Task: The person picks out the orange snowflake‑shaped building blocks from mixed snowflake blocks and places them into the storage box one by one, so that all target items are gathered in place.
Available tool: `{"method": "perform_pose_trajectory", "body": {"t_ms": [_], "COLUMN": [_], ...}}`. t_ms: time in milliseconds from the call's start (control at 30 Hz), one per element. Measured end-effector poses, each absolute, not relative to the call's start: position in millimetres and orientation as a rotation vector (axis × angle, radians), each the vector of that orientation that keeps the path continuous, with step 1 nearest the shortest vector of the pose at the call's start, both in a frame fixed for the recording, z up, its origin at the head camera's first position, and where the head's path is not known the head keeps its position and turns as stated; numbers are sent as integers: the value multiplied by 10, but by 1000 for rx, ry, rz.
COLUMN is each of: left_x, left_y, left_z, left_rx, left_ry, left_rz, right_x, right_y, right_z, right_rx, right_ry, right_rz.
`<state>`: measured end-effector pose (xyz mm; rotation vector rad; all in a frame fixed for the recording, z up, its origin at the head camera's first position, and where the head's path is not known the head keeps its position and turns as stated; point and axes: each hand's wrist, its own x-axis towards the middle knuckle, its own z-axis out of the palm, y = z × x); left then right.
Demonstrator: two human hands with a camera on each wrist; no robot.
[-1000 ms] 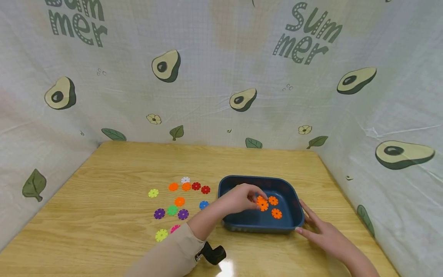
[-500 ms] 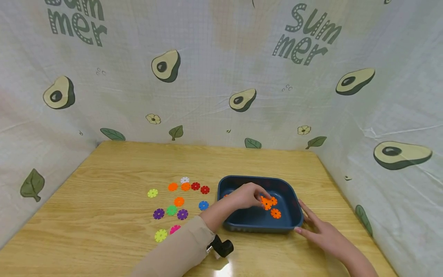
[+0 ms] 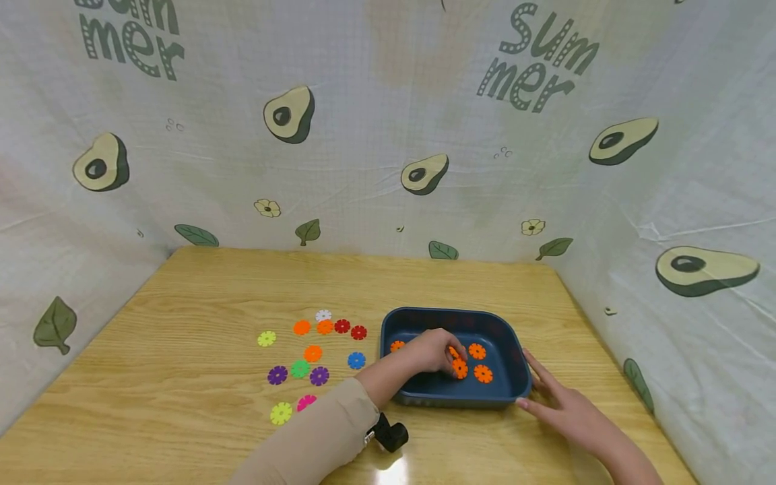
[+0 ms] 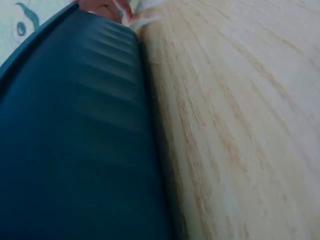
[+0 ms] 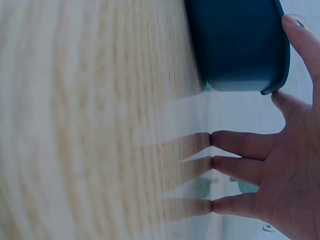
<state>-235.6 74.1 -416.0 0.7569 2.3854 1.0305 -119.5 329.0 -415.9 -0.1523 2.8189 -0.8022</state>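
Note:
My left hand [image 3: 433, 351] reaches down into a dark blue plastic bin [image 3: 424, 397], its fingertips pinching an orange flower-shaped disc [image 3: 459, 368]. Partly behind those fingers shows a second orange disc [image 3: 453, 351]; whether it is held is unclear. Other orange discs [image 3: 483, 374] lie on the bin floor. At the bin's right end is my right hand [image 3: 560, 407], thumb and index finger touching the rim near the corner. In the right wrist view the other fingers [image 5: 237, 170] are straight, tips on the table. The left wrist view shows mainly the bin's outer wall [image 4: 90, 130].
Left of the bin, loose discs lie on the wooden table [image 3: 200, 377]: purple [image 3: 277, 375], green [image 3: 300, 368], blue [image 3: 356, 360], red [image 3: 358, 333], yellow [image 3: 281, 413], pink, white and more orange. Patterned cloth [image 3: 351, 135] encloses the back and sides.
Inside the bin, my left hand has moved slightly right, then back left and lower with the orange disc. The right hand and the bin have stayed in place.

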Motion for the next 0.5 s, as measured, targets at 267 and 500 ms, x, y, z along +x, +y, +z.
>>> {"method": "perform_pose_trajectory", "body": {"t_ms": [267, 500], "left_x": [-2335, -2334], "left_y": [767, 798], "left_z": [-4188, -4236], "left_rx": [753, 823], "left_ry": [2437, 2512], "left_rz": [951, 805], "right_x": [-1199, -1197], "right_y": [3290, 3292], "right_z": [-4163, -4166], "right_rx": [-160, -161], "right_ry": [2828, 2831], "right_rz": [-802, -798]}}
